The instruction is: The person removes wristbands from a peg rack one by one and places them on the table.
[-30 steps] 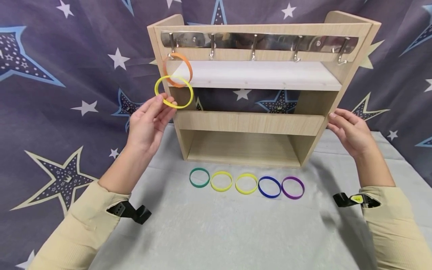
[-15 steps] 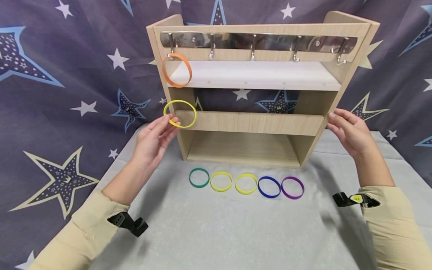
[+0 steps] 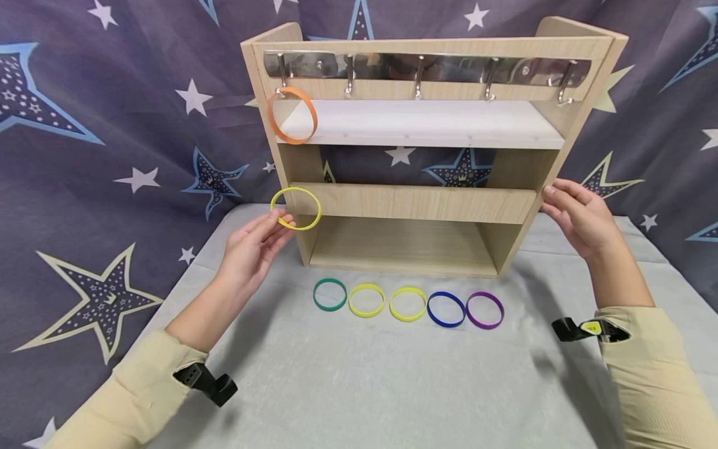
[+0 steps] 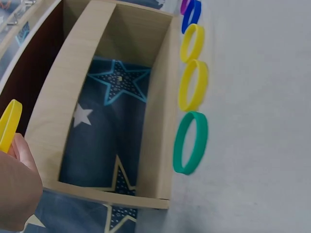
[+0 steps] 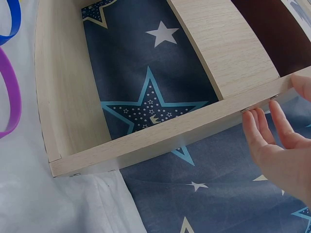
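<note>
A thin yellow silicone wristband (image 3: 296, 228) is pinched between the thumb and fingers of my left hand (image 3: 247, 255), in front of the left side of a wooden shelf unit (image 3: 415, 204). In the left wrist view, only part of this yellow wristband (image 4: 8, 127) and of the hand shows. An orange wristband (image 3: 311, 118) hangs from the leftmost metal hook (image 3: 282, 72). My right hand (image 3: 583, 218) holds the shelf unit's right side panel. The right wrist view shows the thumb over the panel's front edge and the fingertips (image 5: 250, 119) against its outer face.
On the grey cloth (image 3: 392, 380) before the shelf lie a green wristband (image 3: 315, 294), two yellow wristbands (image 3: 367, 315) (image 3: 408, 319), a blue wristband (image 3: 446, 325) and a purple wristband (image 3: 485, 327) in a row. Several hooks line the metal strip (image 3: 384, 65). A star-patterned curtain (image 3: 140, 143) stands behind.
My left hand has lowered the yellow wristband from just below the orange one to about the height of the middle board. The right hand has stayed on the side panel.
</note>
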The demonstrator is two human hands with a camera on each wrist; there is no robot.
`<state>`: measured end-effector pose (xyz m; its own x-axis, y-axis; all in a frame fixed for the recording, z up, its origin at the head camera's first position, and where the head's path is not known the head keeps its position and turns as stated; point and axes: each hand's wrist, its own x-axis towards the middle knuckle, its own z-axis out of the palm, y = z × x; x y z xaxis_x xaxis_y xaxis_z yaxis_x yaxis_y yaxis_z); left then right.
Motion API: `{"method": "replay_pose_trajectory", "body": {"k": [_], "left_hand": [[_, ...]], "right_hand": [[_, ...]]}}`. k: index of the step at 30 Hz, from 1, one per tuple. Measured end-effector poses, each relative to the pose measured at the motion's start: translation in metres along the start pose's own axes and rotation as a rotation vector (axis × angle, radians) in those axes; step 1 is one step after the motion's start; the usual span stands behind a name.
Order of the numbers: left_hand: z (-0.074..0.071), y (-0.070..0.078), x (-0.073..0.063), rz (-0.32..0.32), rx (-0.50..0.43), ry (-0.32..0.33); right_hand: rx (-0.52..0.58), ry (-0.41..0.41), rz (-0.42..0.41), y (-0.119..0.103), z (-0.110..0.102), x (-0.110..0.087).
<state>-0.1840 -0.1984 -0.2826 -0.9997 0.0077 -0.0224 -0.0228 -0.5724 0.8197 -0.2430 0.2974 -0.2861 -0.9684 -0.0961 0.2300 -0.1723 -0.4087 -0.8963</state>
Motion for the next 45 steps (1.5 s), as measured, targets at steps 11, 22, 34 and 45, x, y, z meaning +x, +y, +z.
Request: {"method": "replay_pose_trajectory", "body": {"k": [11,22,34,45], "left_hand": [[-0.022,-0.009,-0.005,-0.078,0.099,0.029],[-0.045,-0.019,-0.007,-0.190,0.207,0.066],[-0.075,-0.029,-0.003,-0.291,0.414,0.034],[-0.095,-0.036,0.004,-0.335,0.685,0.040]], "right_hand": [[0.029,-0.010,-0.004,0.000,0.002,0.002],[0.008,0.001,0.000,0.001,0.002,0.000],[-0.030,0.016,0.010,0.000,0.004,-0.002],[-0.044,0.031,0.005,-0.001,0.004,-0.001]]}}
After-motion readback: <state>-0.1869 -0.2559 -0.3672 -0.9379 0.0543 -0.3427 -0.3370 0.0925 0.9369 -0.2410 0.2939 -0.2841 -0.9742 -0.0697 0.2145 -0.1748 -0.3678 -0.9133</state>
